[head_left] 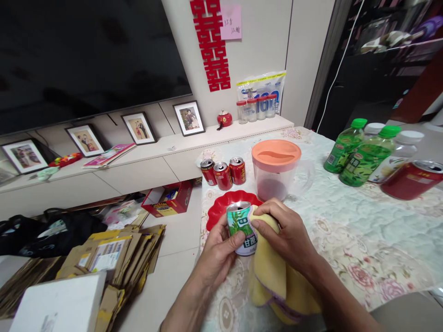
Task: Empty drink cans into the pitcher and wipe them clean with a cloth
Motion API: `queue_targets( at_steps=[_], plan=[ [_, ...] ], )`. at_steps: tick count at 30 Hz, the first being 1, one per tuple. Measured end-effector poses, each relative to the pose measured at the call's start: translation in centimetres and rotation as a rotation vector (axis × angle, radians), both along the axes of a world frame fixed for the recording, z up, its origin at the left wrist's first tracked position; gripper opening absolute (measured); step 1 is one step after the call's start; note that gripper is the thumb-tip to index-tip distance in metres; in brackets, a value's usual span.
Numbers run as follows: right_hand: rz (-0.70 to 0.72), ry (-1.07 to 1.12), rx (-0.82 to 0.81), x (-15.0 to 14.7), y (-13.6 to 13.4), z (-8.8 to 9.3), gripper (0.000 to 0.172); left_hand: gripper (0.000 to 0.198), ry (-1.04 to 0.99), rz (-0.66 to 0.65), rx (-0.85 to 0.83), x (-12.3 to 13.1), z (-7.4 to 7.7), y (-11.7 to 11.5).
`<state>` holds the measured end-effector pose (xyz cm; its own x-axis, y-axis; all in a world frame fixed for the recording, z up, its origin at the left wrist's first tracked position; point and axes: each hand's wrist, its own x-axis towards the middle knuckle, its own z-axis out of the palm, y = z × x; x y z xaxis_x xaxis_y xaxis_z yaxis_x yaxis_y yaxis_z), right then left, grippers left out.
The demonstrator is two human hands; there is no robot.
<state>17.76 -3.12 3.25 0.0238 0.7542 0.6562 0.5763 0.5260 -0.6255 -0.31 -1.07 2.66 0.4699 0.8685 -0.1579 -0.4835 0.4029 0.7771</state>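
My left hand (pixel 217 251) is wrapped round a green drink can (pixel 241 227), holding it upright over the near left corner of the table. A yellow cloth (pixel 270 272) is pressed against the can's right side by my right hand (pixel 285 230), whose fingers are pinched on the cloth. The rest of the cloth hangs down under my right wrist. Just behind the can lies a red scalloped plate (pixel 221 207).
Three red cans (pixel 223 173) stand behind the plate, next to a clear jug with an orange lid (pixel 276 168). Green and clear bottles (pixel 363 157) and another red can (pixel 413 180) sit at the right. The floral tablecloth (pixel 363 240) covers the table. Flattened cardboard (pixel 114 258) lies on the floor at left.
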Motion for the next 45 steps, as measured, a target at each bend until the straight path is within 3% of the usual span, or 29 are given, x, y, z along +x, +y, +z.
queue_targets(
  at_steps=[33,45],
  plan=[
    [0.079,0.013,0.016,-0.32,0.23,-0.68,0.005,0.05,0.069,0.063,0.025,-0.52,0.26,0.5],
    [0.097,0.018,0.011,-0.37,0.27,-0.84,0.006,0.058,0.083,0.057,0.004,-0.62,0.04,0.46]
  ],
)
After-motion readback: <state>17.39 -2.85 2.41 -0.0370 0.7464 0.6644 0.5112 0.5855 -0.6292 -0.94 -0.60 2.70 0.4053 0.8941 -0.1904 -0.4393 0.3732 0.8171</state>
